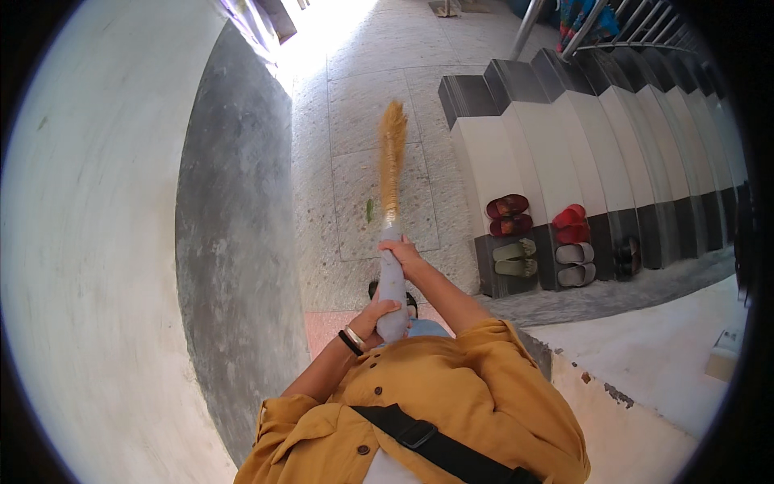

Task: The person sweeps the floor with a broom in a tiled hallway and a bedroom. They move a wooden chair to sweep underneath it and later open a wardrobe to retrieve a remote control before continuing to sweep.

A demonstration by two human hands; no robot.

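Observation:
A straw broom (393, 173) with a thick grey-white handle points away from me, its yellow bristles at the far end over the stone floor. My left hand (373, 315) is wrapped round the handle's near end, close to my body. Farther along, my right hand (403, 252) grips the handle just below where the bound straw begins. Left of the bristles a small green leaf (369, 210) lies on the floor. Whether the bristle tips touch the floor I cannot tell.
A staircase (556, 145) with white and dark steps rises on the right, with a metal railing (584, 28) behind. Several pairs of slippers (509, 215) rest on its lower steps. Along the left runs a wall with a grey lower band (238, 242). Bright light falls at the far end.

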